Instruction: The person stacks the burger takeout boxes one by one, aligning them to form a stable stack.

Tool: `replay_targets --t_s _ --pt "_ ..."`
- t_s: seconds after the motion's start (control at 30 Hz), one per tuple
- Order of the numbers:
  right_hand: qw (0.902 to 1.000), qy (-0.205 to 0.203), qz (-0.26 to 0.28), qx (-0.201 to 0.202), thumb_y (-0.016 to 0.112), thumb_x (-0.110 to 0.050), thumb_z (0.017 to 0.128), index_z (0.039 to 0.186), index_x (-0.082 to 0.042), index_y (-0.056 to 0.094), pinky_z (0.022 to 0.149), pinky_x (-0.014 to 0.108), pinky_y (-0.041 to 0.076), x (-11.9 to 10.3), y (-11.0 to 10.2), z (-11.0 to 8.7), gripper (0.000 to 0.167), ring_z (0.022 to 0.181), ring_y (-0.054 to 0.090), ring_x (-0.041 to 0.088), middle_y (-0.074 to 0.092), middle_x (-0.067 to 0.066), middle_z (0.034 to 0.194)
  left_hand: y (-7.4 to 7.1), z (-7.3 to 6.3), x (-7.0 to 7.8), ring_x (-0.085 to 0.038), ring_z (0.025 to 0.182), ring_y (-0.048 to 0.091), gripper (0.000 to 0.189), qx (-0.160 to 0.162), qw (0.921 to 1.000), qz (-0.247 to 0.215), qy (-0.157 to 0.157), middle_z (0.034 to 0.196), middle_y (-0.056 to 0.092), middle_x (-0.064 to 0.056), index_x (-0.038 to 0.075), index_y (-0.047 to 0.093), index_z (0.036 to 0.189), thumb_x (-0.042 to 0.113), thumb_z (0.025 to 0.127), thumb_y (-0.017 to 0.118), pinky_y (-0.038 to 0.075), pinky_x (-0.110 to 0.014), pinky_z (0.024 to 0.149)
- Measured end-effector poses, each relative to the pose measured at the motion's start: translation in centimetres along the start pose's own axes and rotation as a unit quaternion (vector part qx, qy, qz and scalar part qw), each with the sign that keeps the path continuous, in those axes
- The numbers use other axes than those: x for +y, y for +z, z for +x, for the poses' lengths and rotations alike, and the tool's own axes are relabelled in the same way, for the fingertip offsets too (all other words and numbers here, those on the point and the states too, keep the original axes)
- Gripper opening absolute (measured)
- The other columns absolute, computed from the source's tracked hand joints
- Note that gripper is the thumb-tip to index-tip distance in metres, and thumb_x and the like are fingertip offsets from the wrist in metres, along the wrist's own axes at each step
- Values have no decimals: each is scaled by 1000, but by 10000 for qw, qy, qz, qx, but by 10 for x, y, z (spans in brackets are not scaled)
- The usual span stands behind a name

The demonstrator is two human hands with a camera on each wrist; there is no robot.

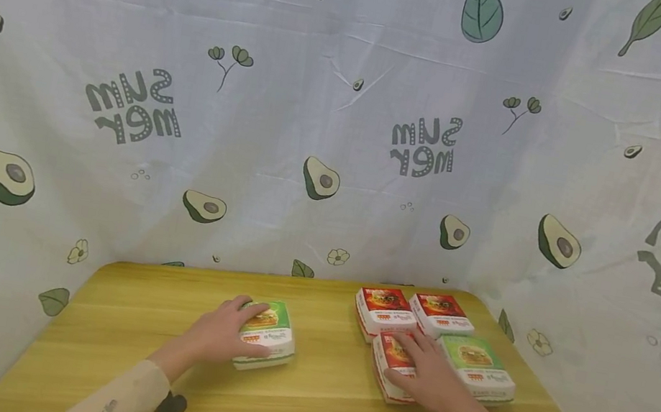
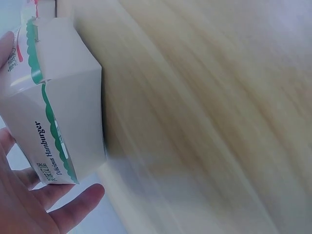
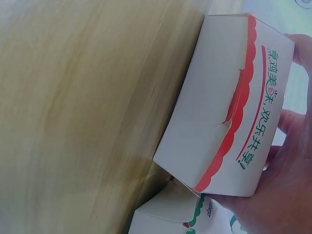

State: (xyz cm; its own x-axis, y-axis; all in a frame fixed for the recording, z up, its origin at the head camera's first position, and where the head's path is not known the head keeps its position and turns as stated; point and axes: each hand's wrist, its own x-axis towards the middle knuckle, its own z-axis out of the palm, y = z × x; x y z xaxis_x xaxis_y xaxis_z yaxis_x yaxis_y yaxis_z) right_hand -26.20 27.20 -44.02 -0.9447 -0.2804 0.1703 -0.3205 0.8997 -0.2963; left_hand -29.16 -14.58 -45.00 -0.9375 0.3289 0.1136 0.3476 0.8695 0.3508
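Note:
My left hand (image 1: pixel 222 334) grips a green-topped hamburger box (image 1: pixel 276 335) at the table's centre-left, its thumb along the near side. In the left wrist view, fingers (image 2: pixel 80 207) reach around the white hamburger box (image 2: pixel 73 107) with its scalloped green trim. To the right, my right hand (image 1: pixel 432 380) spans a red-topped hamburger box (image 1: pixel 384 372), thumb on its near part and fingers over its top. The right wrist view shows this red-trimmed box (image 3: pixel 214 107) by the table surface; the palm covers part of it. Both boxes are closed.
Two more red-topped boxes (image 1: pixel 385 310) (image 1: pixel 442 315) sit side by side at the back right. Another green-topped box (image 1: pixel 476 372) lies just right of my right hand. Behind the wooden table (image 1: pixel 303 406) hangs a white curtain (image 1: pixel 263 136) printed with avocados and leaves.

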Motion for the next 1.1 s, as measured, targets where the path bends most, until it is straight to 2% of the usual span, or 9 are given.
replay_targets --t_s 0.27,0.53,0.67,0.77,0.9,1.1 --pt "10000 -54 -39 44 63 -69 86 149 -19 48 110 72 27 3 2 0 82 145 29 49 40 18 156 -1 -3 -8 -35 137 45 95 -59 9999 -110 -93 156 38 -10 38 44 151 86 71 63 46 -62 95" --pt "9994 -238 -45 236 65 -66 87 148 -18 49 109 72 26 2 2 -1 79 143 33 49 44 15 153 -5 -2 -7 -32 126 51 94 -22 9985 -530 -119 154 36 -11 37 45 151 79 71 70 49 -53 91" --pt "9985 -410 37 371 69 -60 86 146 -16 52 108 74 26 -1 2 -1 76 140 35 51 46 17 150 -4 -3 -8 -30 124 52 95 63 9983 -579 -26 152 39 -12 32 46 151 77 71 72 49 -52 90" --pt "9984 -441 106 339 70 -59 86 145 -14 53 107 75 26 -3 3 -1 76 139 35 53 46 19 149 -2 -3 -10 -32 128 50 97 68 9980 -628 -5 154 39 -12 29 45 152 76 72 73 48 -54 94" --pt "9995 -254 93 175 67 -63 86 147 -17 51 108 73 27 -2 5 -2 78 141 33 51 44 18 152 0 -4 -12 -34 133 48 98 80 9970 -771 12 156 39 -11 26 45 152 75 72 74 46 -57 98" --pt "9993 -246 -11 265 66 -64 87 148 -19 50 109 72 28 2 3 -1 78 142 34 49 44 15 153 -1 0 -11 -32 138 45 102 131 9966 -815 5 157 38 -7 24 43 153 76 72 73 44 -56 102"
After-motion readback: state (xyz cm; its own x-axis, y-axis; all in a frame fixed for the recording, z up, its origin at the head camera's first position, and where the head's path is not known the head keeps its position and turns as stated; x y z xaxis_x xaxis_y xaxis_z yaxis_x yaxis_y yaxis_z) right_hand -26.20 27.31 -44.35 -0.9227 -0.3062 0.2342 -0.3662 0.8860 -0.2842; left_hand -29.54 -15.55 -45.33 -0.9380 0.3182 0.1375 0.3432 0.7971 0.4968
